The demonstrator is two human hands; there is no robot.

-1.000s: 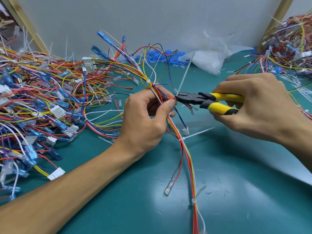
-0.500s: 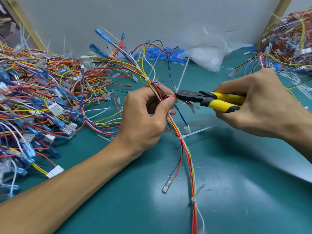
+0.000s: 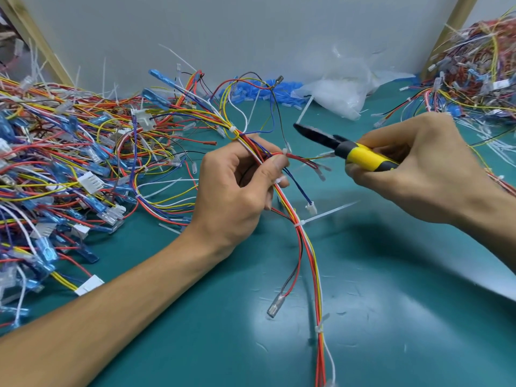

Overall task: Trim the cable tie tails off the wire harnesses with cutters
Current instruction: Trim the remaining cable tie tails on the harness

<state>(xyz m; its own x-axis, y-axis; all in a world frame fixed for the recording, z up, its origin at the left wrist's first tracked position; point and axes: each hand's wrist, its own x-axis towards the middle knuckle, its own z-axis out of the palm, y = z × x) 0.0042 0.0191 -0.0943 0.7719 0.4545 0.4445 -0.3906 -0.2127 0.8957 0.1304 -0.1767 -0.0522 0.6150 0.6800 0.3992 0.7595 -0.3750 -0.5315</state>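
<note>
Above the teal table (image 3: 391,317), hold the wire harness (image 3: 305,244) taut in the left hand (image 3: 231,196), curled round the bundle and pinching it under the thumb. Bring the cutters (image 3: 329,141), gripped in the clenched right hand (image 3: 418,169), flush against the tie head (image 3: 299,223), with jaws square. Find the uncut cable tie tail (image 3: 329,212) just below the left fingers (image 3: 275,170), jutting rightward, not touching them.

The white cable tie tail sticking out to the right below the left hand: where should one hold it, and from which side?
Probably pinch the tail near its free tip, coming from the right. It juts straight out rightward from the harness, over the green mat, so holding the tip leaves its base open for the cutters.
</note>
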